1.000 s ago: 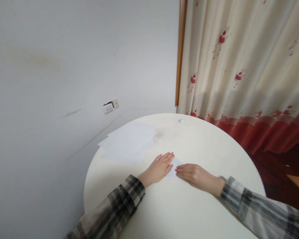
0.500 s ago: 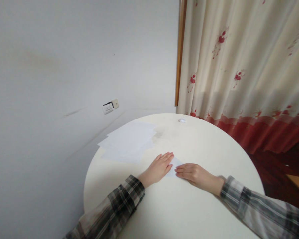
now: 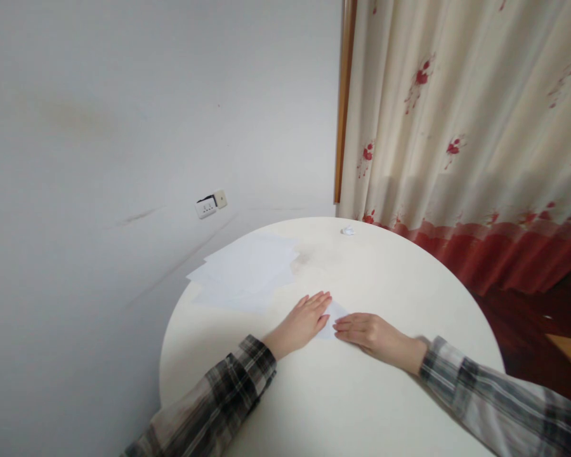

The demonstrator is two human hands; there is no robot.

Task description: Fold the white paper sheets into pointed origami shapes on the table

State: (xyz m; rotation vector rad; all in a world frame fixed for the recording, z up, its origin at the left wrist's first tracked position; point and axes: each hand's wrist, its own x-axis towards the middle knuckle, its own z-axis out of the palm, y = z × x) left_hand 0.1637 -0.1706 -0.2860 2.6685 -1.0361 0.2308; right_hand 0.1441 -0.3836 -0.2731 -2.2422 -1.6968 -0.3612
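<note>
A small piece of white paper (image 3: 332,312) lies on the round white table (image 3: 314,400), mostly covered by both hands. My left hand (image 3: 305,322) rests flat across its left side, with the fingers stretched out and the thumb apart. At the paper's right edge, my right hand (image 3: 368,332) has its fingers pressed together, the tips gripping the paper. The right thumb is largely hidden. Whether the paper is folded under the hands cannot be made out.
Several loose white sheets (image 3: 247,266) overlap at the table's left rear. A crumpled bit of paper (image 3: 347,230) lies near the far edge. The wall with a socket (image 3: 206,207) borders the left side, and a floral curtain (image 3: 438,146) hangs behind on the right.
My right fingertips have shifted very slightly left along the paper. My left hand stays in place, and nothing else has visibly moved.
</note>
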